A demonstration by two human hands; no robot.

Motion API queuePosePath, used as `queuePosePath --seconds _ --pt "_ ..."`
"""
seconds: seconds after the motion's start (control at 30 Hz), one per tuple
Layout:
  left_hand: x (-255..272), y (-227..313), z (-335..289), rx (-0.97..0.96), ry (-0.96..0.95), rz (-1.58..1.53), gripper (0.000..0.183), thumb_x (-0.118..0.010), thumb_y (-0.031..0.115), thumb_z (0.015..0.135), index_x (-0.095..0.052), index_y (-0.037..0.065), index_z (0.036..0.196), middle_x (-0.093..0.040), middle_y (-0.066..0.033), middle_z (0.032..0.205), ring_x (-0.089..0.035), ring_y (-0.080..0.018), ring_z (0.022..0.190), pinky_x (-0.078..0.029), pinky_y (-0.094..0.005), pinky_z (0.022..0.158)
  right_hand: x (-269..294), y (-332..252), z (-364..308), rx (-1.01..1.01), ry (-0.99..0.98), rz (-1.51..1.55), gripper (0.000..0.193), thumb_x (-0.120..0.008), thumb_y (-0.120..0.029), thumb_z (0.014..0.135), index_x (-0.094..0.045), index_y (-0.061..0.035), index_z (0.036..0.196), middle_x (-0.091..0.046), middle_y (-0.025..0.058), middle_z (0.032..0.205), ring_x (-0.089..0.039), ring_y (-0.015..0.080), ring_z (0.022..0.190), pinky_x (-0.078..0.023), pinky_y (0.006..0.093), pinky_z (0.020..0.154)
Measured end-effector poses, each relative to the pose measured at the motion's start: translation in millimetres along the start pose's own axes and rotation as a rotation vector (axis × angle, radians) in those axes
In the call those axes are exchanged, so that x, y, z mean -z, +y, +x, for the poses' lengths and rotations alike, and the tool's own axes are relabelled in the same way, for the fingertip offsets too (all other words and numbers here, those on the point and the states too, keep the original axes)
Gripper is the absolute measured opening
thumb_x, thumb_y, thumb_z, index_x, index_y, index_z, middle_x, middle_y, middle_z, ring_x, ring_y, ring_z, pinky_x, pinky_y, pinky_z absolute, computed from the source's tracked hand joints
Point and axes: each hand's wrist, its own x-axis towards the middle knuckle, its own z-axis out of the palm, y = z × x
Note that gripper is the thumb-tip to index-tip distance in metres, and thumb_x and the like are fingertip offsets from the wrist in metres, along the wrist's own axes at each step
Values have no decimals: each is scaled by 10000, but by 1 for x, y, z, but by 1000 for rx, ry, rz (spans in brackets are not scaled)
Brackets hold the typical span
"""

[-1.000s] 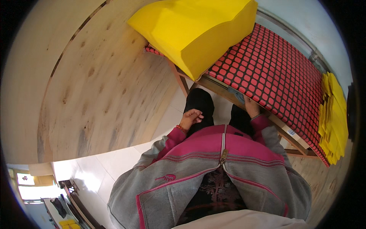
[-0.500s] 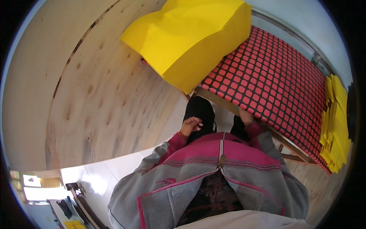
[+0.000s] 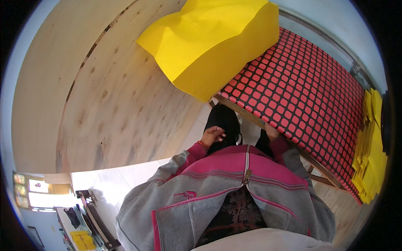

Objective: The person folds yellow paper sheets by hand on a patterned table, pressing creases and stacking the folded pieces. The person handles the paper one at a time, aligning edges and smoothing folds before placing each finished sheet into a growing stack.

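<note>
My left hand [image 3: 214,134] rests above my dark-trousered left thigh, its fingers loosely curled in, with nothing visible in them. At the near edge of the table with the red-and-black patterned cover [image 3: 289,83], my right hand [image 3: 272,131] reaches under the rim, so its fingers are hidden. A large yellow sheet-like piece [image 3: 209,46], creased with a folded side panel like a bag, lies over the far left part of that cover and overhangs the wooden tabletop. Neither hand touches it.
A pale plywood tabletop [image 3: 121,104] spreads across the left. Flat yellow pieces [image 3: 370,154] are stacked at the table's right end, beside a wall. Behind at lower left are a bright window [image 3: 39,192], yellow bundles [image 3: 81,239] and tiled floor [image 3: 104,194].
The view has shifted slightly, so the tables and background sit a little differently in the picture. Both hands keep nearly the same places, and the yellow piece stays on the patterned cover.
</note>
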Motion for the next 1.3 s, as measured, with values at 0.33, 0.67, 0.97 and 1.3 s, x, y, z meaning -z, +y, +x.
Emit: queuePosePath --seconds 0.33,0.67,0.97,1.3 --pt "4 -3 0 -54 -50 -16 161 -567 189 1010 -637 60 1076 -713 -75 935 -633 -123 672 -545 -253 667 83 -19 84 -573 -363 900 401 -632 -246 992 -588 31 1278 -624 167 1238 -586 331 1123 -499 457 916" --pt "5 1 -4 -25 -50 -24 188 -580 237 1008 -646 69 1063 -711 -52 931 -610 -104 706 -533 -260 702 109 -20 109 -371 -450 525 368 -629 -240 985 -600 10 1254 -625 193 1219 -602 368 1103 -498 474 910" --pt "10 -3 -6 -51 -41 -65 175 -558 219 1021 -652 84 1082 -721 -36 939 -633 -92 703 -549 -247 711 119 -27 127 -453 -466 541 407 -631 -306 975 -599 -11 1253 -632 183 1183 -605 375 1087 -509 491 878" --pt "9 -1 -5 -76 -87 -64 178 -554 197 1017 -643 55 1078 -714 -59 949 -637 -123 737 -561 -278 742 123 -25 135 -162 -494 209 403 -643 -325 967 -628 -16 1225 -653 176 1139 -624 362 1042 -512 480 849"
